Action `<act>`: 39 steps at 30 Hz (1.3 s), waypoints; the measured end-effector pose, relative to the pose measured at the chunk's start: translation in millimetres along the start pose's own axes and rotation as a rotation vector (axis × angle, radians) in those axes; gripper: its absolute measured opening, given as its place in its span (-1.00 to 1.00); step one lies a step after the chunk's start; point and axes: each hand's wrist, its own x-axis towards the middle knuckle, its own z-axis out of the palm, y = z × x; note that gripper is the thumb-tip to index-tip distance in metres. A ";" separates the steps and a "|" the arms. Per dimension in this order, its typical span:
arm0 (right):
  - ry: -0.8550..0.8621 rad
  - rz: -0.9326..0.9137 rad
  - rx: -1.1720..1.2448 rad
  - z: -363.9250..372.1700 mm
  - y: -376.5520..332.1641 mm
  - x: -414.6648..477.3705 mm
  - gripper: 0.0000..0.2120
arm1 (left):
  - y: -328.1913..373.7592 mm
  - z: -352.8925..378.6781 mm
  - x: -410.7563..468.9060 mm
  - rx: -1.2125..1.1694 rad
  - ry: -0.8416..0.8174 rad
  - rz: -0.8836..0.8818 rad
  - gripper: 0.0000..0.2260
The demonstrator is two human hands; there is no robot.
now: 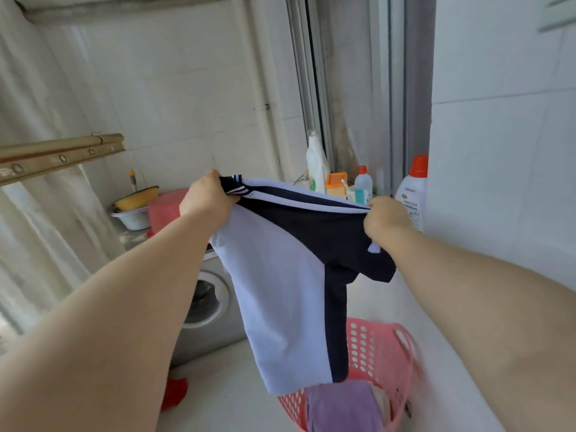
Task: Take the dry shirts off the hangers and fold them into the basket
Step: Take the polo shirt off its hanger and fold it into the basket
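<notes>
One white-and-navy fabric shirt [280, 294] hangs between two hands: left hand [204, 196] and right hand [386, 217], fingers curled tight on its top edge. Below the fingers: one pink perforated plastic basket [381, 347] holding one purple garment [343, 405].

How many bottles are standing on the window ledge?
3: a tall white bottle leftmost, a small red-capped bottle in the middle, a large orange-capped bottle rightmost. The held shirt may hide more.

Home laundry nook: white tiled walls, front-load washing machine [207, 310], detergent bottles [413, 190] on ledge, pink laundry basket [378, 350], drying rail [62, 155], stacked basins [134, 207].
</notes>
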 end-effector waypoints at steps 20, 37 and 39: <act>0.257 0.059 0.203 -54.7 57.3 -117.8 -0.54 | 12.4 -0.7 -126.5 -0.468 0.049 -0.019 -0.74; -0.324 0.433 -0.342 -55.8 126.5 -329.4 -0.82 | -60.3 -42.7 -360.1 -0.221 -1.262 -0.130 -0.77; -0.279 0.264 -0.368 -47.1 127.6 -335.9 -0.76 | -61.6 -39.5 -370.4 -0.192 -1.298 -0.118 -0.76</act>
